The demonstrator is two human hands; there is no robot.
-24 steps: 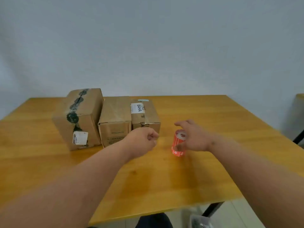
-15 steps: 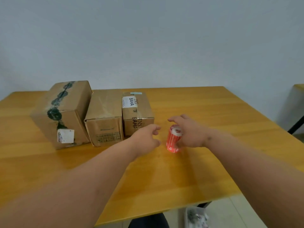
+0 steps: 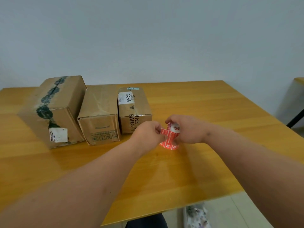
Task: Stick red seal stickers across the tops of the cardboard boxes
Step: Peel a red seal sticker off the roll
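Both hands grasp the roll of red seal stickers (image 3: pixel 170 137): the right hand (image 3: pixel 189 130) wraps around its right side and top and holds it upright on the table (image 3: pixel 205 153), while the left hand (image 3: pixel 148 131) pinches the loose end of the strip between thumb and fingers, just to the roll's left.

Taking the roll as the landmark, the wooden table lies under it and spreads out on every side, with the roll standing near the table's middle. Left of the roll and farthest from it sits the large box (image 3: pixel 52 111), with dark tape along its top and a white label on its near face. Between that box and the roll come the middle box (image 3: pixel 98 114), with clear tape on its lid, and the small box (image 3: pixel 134 109), which carries a white label printed BAHA and stands just behind and left of the roll. All three boxes stand side by side, closed, touching or nearly so.
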